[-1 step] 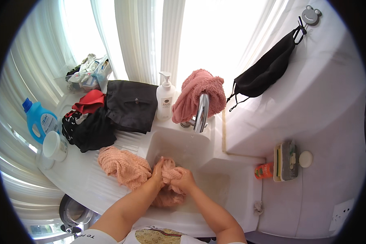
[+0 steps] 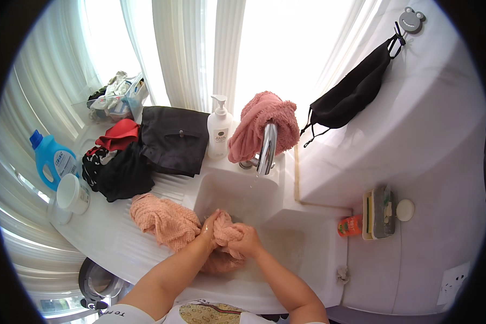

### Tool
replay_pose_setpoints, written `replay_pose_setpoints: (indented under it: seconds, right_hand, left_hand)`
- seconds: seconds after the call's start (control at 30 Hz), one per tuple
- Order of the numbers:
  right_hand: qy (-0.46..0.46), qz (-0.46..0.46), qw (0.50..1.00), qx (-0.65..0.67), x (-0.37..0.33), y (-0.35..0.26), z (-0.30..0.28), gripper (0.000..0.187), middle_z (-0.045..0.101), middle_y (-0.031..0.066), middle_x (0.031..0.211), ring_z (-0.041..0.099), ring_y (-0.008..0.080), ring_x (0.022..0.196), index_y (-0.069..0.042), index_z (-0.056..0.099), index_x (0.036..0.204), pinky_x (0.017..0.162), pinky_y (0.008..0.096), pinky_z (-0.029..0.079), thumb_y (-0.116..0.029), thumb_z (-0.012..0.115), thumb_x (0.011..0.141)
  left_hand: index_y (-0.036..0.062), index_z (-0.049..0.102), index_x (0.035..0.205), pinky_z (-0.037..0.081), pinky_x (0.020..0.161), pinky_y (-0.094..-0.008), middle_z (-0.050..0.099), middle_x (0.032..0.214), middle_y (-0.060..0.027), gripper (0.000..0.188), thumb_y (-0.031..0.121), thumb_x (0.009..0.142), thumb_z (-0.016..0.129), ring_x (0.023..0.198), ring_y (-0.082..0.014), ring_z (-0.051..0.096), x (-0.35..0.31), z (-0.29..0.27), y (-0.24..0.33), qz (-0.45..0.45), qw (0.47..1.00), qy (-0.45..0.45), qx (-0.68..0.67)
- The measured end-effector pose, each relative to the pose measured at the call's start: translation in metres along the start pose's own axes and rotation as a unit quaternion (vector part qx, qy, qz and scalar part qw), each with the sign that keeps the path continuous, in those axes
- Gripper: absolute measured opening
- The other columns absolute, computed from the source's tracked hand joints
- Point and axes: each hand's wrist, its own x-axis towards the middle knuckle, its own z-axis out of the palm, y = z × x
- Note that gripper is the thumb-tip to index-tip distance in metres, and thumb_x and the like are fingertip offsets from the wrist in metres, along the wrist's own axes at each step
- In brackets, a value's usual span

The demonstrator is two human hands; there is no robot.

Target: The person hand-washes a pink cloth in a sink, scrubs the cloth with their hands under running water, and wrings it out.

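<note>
A wet peach towel (image 2: 164,222) with a waffle texture lies partly on the ribbed board and runs over into the sink (image 2: 318,259). My left hand (image 2: 209,227) is closed round a bunched part of it above the cloudy water. Close beside it, my right hand (image 2: 247,242) grips the same bunch with curled fingers. More peach cloth hangs below my wrists into the water. Over my hands the chrome faucet (image 2: 267,151) lets a few drops fall. A pink fluffy cloth (image 2: 264,121) is draped on the faucet's top.
Behind the board lie folded dark trousers (image 2: 173,140), black clothes (image 2: 124,175) and a red cloth (image 2: 119,136). A white pump bottle (image 2: 219,132), blue detergent jug (image 2: 55,161) and white tub (image 2: 73,194) stand around. On the right wall hang a black mask (image 2: 356,94) and a sponge holder (image 2: 379,213).
My hands have shifted very slightly, and the bunch of towel between them looks rounder and more twisted. Everything else stays in place.
</note>
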Motion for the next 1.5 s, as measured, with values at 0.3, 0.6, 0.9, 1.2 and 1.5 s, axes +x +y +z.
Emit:
replay_pose_setpoints:
  seconds: [0.3,0.6,0.9,1.2,1.5]
  right_hand:
    - [0.2,-0.042,0.915,0.348,-0.029,0.011,0.006,0.066,0.047,0.0201,0.13,0.052,0.0268,0.114,-0.004,0.04,0.134,0.095,0.0397,0.045,-0.009,0.065,0.074]
    - [0.268,-0.182,0.942,-0.083,-0.031,-0.031,0.049,0.05,0.056,0.0151,0.118,0.052,0.0324,0.111,-0.005,0.057,0.118,0.093,0.0395,0.042,-0.029,0.073,0.077]
    - [0.322,-0.191,0.921,-0.105,-0.011,-0.031,0.047,0.017,0.06,0.0146,0.082,0.058,0.0337,0.075,-0.003,0.063,0.086,0.067,0.0394,0.048,-0.018,0.068,0.079]
    - [0.193,-0.014,0.981,0.025,0.003,0.002,0.024,0.021,0.062,0.013,0.073,0.06,0.0297,0.07,-0.003,0.066,0.088,0.069,0.035,0.049,-0.023,0.064,0.084]
    - [-0.086,0.297,0.831,-0.462,-0.033,0.043,-0.023,0.096,0.004,0.0242,0.152,0.023,0.042,0.135,-0.016,0.015,0.148,0.097,0.0602,0.033,-0.055,0.064,0.076]
  left_hand:
    - [0.0027,0.047,0.127,0.05,0.091,-0.0418,0.054,0.122,-0.0175,0.047,0.035,0.092,0.048,0.109,-0.0303,0.057,-0.079,0.072,-0.012,0.032,0.986,-0.165,-0.009]
    - [0.0073,0.055,0.107,0.052,0.077,-0.0352,0.059,0.099,-0.0106,0.035,0.036,0.088,0.06,0.09,-0.0227,0.06,-0.065,0.059,-0.017,0.061,0.995,-0.061,0.041]
    - [0.0062,0.061,0.086,0.048,0.066,-0.0308,0.061,0.084,-0.008,0.025,0.031,0.084,0.064,0.074,-0.017,0.058,-0.058,0.062,-0.013,0.21,0.955,0.088,0.188]
    - [-0.0011,0.062,0.09,0.047,0.076,-0.0371,0.063,0.087,-0.0152,0.044,0.042,0.082,0.063,0.084,-0.0263,0.059,-0.04,0.061,-0.014,0.195,0.845,0.234,0.44]
    - [0.0179,0.032,0.142,0.03,0.103,-0.0537,0.023,0.142,-0.0294,0.078,0.04,0.077,0.068,0.13,-0.0479,0.026,-0.052,0.04,-0.027,0.189,0.459,0.122,0.859]
